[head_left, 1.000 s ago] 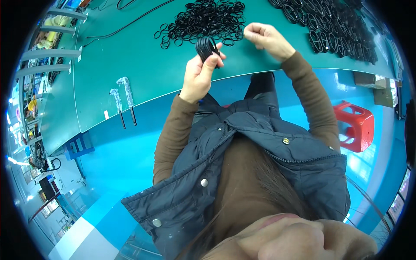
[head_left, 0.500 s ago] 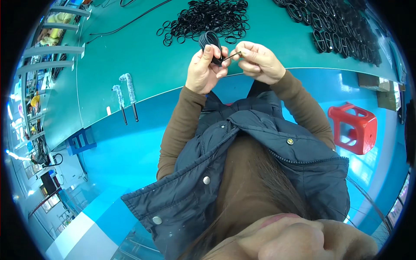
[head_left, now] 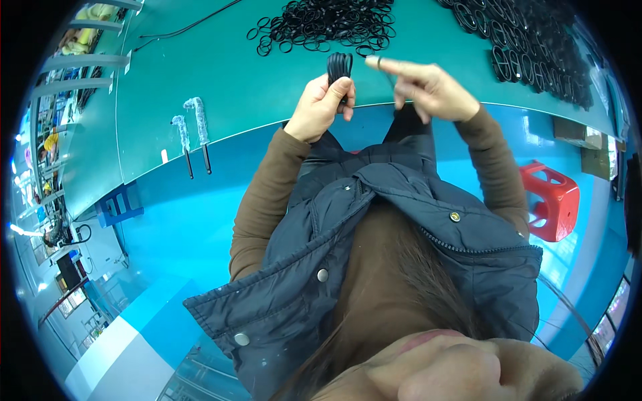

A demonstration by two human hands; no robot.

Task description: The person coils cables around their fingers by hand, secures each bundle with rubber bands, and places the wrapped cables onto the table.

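Note:
My left hand (head_left: 322, 103) is closed round a coiled black cable (head_left: 340, 67), whose loops stick up above the thumb. To its right and apart from it, my right hand (head_left: 431, 90) has its index finger stretched toward the cable, the other fingers loosely bent and apart. A small dark band (head_left: 379, 62) shows at that fingertip; it seems to loop round the finger. Just beyond both hands, a pile of black rubber rings (head_left: 328, 27) lies on the green table (head_left: 234, 87).
Many coiled black cables (head_left: 528, 67) lie in rows at the far right. Two plastic-wrapped tools with dark handles (head_left: 201, 134) rest at the table's front edge on the left. A red stool (head_left: 555, 204) stands on the blue floor at right. Boxes (head_left: 592, 150) sit below the table.
My right hand has drawn away to the right from the cable, its pinch loosened and its index finger straightened. My left hand still holds the coil, now turned more upright.

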